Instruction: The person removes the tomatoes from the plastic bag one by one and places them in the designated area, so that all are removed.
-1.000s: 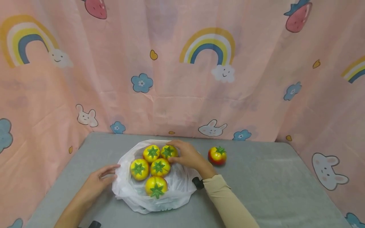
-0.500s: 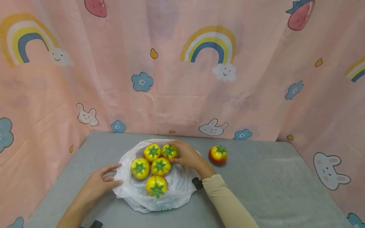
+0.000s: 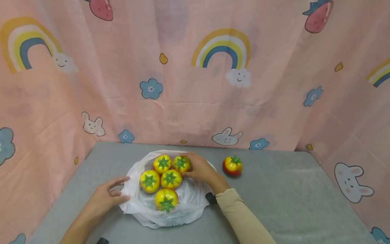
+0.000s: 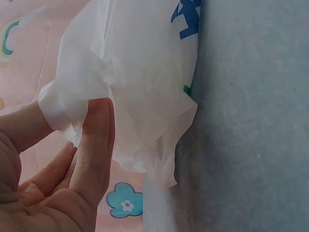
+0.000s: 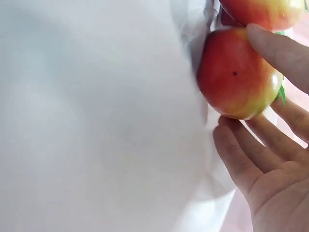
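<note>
A white plastic bag point(image 3: 190, 193) lies wide-mouthed on the table, holding several yellow-and-red tomatoes point(image 3: 149, 181) with green star-shaped leaf tops. At its left side, my left hand point(image 3: 102, 198) pinches the bag's edge; in the left wrist view the thin film point(image 4: 72, 96) passes between thumb and fingers. My right hand point(image 3: 199, 167) reaches over the far right part of the bag. Its thumb and fingers hold the back-right tomato point(image 3: 180, 164), whose red underside shows in the right wrist view, touching or close to another tomato point(image 5: 268, 9).
One more tomato point(image 3: 232, 166) stands on the grey table point(image 3: 289, 196) to the right of the bag. Behind the table hangs a pink patterned curtain point(image 3: 182, 118), which also runs along both sides.
My left hand has moved slightly right, and its thumb has come onto the bag's edge. My right hand stays at the back-right tomato with hardly any movement.
</note>
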A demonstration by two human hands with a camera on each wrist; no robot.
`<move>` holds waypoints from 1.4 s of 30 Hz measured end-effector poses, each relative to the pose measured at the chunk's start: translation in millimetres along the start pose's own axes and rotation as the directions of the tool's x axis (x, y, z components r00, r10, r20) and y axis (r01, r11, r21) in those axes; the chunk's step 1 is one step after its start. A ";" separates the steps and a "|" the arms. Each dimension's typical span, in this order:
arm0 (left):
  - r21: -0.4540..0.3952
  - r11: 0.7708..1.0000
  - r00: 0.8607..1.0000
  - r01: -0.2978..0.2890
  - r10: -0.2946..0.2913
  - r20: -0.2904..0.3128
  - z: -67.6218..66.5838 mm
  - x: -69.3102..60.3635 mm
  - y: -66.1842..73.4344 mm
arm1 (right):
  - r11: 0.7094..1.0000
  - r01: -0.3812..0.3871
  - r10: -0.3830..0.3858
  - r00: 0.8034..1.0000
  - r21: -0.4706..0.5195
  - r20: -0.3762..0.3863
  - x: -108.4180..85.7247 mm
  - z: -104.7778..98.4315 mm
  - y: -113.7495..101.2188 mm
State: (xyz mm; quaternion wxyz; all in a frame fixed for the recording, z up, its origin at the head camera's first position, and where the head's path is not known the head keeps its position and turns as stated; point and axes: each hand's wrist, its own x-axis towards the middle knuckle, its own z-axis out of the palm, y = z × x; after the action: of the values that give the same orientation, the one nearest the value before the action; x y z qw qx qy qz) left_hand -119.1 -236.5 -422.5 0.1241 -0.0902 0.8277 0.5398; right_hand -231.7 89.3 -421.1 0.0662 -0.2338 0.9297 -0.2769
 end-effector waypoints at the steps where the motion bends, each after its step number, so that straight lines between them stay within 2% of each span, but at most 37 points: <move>1: -0.008 1.000 1.000 -0.001 0.001 0.004 -0.2 -0.5 -0.2 | 1.000 -0.005 0.005 1.000 -0.004 0.001 -1.7 -0.8 -0.1; 6: -0.030 0.999 1.000 -0.015 0.015 0.020 -2.2 -3.1 -1.1 | 1.000 -0.020 0.020 1.000 -0.023 0.009 -11.8 -5.8 0.7; 9: -0.034 0.999 0.999 -0.018 0.019 0.026 -3.0 -4.1 -1.7 | 1.000 0.010 -0.010 1.000 -0.028 0.017 -17.6 -8.8 2.7; 16: -0.006 1.000 1.000 0.013 -0.013 0.014 -2.4 -3.9 -0.8 | 0.999 0.049 -0.050 0.998 0.016 0.046 -24.5 -7.8 7.9; 20: 0.011 1.000 1.000 0.029 -0.029 0.003 -1.2 -2.3 -0.7 | 0.998 0.066 -0.066 0.998 0.011 0.014 -23.2 -2.6 10.3; 23: 0.025 0.999 0.999 0.037 -0.036 -0.013 0.9 -0.2 -0.9 | 0.999 0.050 -0.050 0.999 0.012 -0.008 -23.5 0.2 11.0; 29: -0.019 0.999 0.998 0.029 -0.030 -0.047 5.5 2.2 -2.3 | 0.999 0.039 -0.039 0.999 0.019 -0.016 -27.7 1.2 10.4; 32: -0.012 0.999 0.997 0.037 -0.038 -0.064 5.8 1.8 -1.8 | 0.999 0.041 -0.041 0.999 0.018 -0.020 -30.4 1.2 10.1; 42: 0.027 0.998 0.997 0.048 -0.046 -0.053 5.2 -1.8 1.0 | 0.999 0.045 -0.044 0.997 0.013 -0.064 -45.4 -9.6 2.8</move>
State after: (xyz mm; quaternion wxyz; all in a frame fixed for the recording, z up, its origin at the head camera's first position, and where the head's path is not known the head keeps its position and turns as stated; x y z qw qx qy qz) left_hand -117.2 -231.3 -423.1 0.1163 -0.1222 0.8358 0.5224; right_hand -195.2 117.4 -414.8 0.0321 -0.2450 0.9238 -0.2924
